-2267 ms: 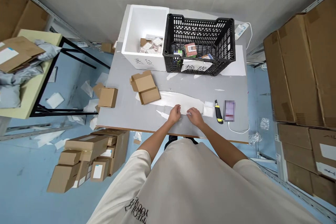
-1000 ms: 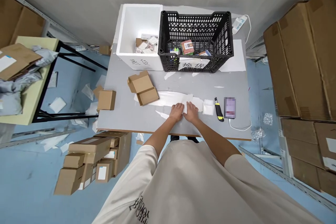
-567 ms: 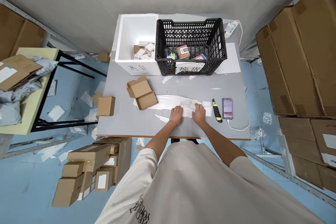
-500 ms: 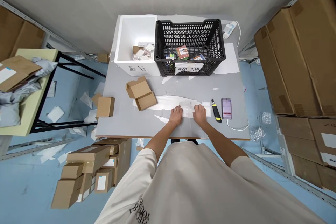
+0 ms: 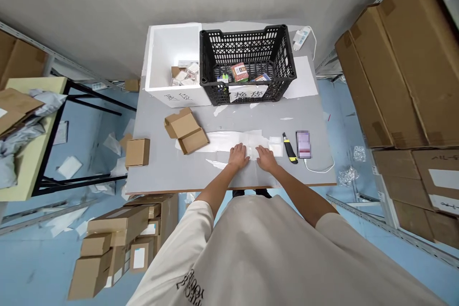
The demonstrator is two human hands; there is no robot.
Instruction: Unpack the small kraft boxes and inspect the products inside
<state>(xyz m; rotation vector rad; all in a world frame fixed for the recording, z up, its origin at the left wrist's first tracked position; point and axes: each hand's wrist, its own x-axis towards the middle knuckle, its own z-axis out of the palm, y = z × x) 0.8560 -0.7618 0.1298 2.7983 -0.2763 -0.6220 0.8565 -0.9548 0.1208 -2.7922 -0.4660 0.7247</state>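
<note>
My left hand (image 5: 238, 156) lies on a thin, whitish translucent sheet (image 5: 255, 138), its fingers stretched forward. At the sheet's right part rests my right hand (image 5: 266, 158), fingers out and pressing down. Under and behind the hands runs a long white patch (image 5: 222, 141) on the grey tabletop. A small white square packet (image 5: 276, 146) is just right of my right hand. Farther right lie a black and yellow utility knife (image 5: 290, 148) and a phone (image 5: 303, 145) on a cable. What lies under the sheet I cannot make out.
An opened cardboard box (image 5: 187, 131) and a closed small carton (image 5: 137, 152) sit on the left. At the back stand a white foam box (image 5: 179, 96) and a black crate (image 5: 247, 43) with small packs inside. A power strip (image 5: 301, 38) lies back right.
My hands drew together, flattened the sheet, then spread apart along it and have come slightly closer again, with fingers now laid out. The whole view has shifted, the table moving left in it.
</note>
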